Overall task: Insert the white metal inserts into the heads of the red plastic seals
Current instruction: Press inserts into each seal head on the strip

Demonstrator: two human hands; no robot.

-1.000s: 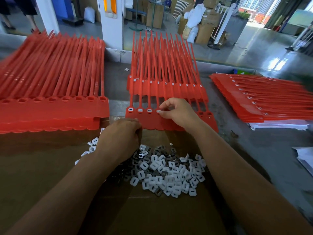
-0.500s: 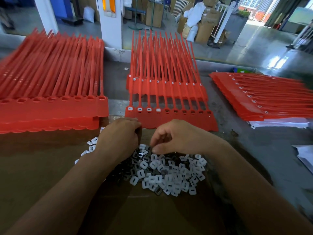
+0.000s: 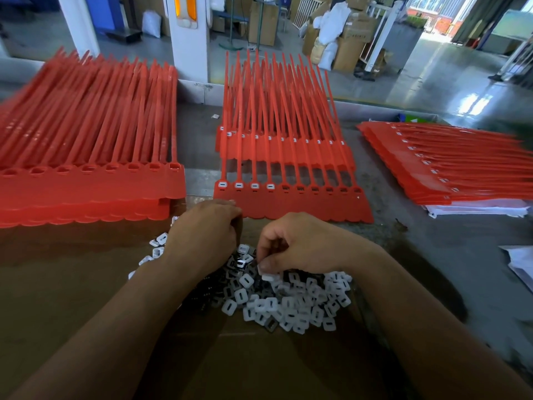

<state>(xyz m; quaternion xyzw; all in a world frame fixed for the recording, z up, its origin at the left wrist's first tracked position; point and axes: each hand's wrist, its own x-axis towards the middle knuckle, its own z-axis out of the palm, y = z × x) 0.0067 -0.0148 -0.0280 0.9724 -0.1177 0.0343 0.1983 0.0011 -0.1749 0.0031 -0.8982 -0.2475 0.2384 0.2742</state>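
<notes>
A brown cardboard sheet [image 3: 72,298] is laid on the near bench [image 3: 432,255]. White papers [image 3: 522,264] are seen at right. Cardboard boxes [image 3: 262,21] are stacked far off, beside a white pillar [image 3: 189,53].

White inserts [image 3: 288,304]: small rounded squares with a centre slot, heaped loose on brown cardboard [image 3: 57,298] in the foreground; some are turned dark side up, a few strays are seen at the left. Middle sheet of red seals [image 3: 291,200]: laid flat just beyond the heap, tails pointing away, ten heads in a row. The four leftmost heads are filled with white, the other six are left open. A filled stack [image 3: 282,148] is overlapped behind it. Left stack [image 3: 86,186]: heads seen empty. Right stack [image 3: 447,171]: laid at an angle, heads filled.
</notes>
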